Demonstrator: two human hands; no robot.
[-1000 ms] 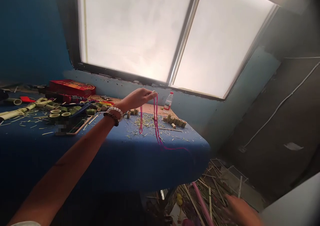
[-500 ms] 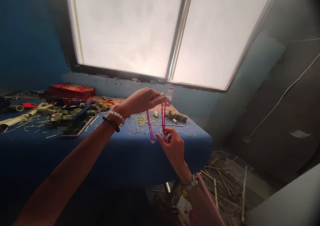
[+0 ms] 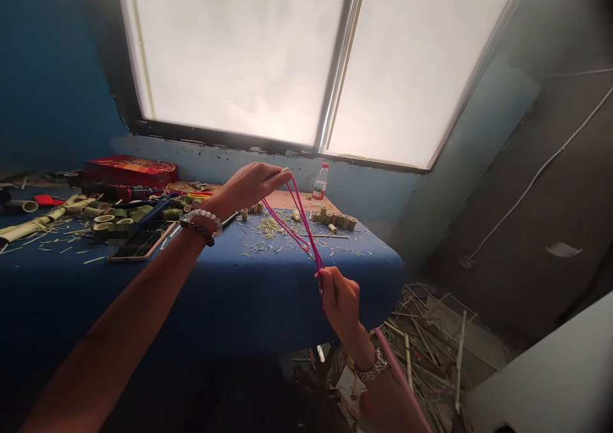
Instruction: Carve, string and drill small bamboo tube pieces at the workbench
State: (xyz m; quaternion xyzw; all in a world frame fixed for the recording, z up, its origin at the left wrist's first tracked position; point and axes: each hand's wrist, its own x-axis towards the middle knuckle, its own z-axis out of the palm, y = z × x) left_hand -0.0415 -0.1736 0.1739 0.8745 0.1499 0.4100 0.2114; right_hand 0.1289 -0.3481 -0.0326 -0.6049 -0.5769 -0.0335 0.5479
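Note:
Pink cord [image 3: 306, 222] stretches in several strands between my two hands above the blue-covered table [image 3: 230, 273]. My left hand [image 3: 256, 181], up and to the left, is closed on the upper end of the cord; anything else inside its fingers is hidden. Lower and to the right, my right hand [image 3: 340, 296] pinches the strands together in a closed grip, and a short end dangles below it. Another pair of strands slants from under my left hand, with a small knot at the tip. Green-white shavings [image 3: 271, 225] lie on the table behind the cord.
Short bamboo pieces [image 3: 338, 219] stand in a row near a red-capped bottle [image 3: 320, 182]. On the left are a phone-like flat panel [image 3: 143, 241], cut bamboo rings [image 3: 108, 222], a red box [image 3: 131, 170] and tools. Bamboo sticks [image 3: 431, 350] litter the floor at right.
My right hand has moved down and closed around the strands, drawing them taut on a slant. My left hand has shifted slightly left, and the loose knotted strands swing to the right.

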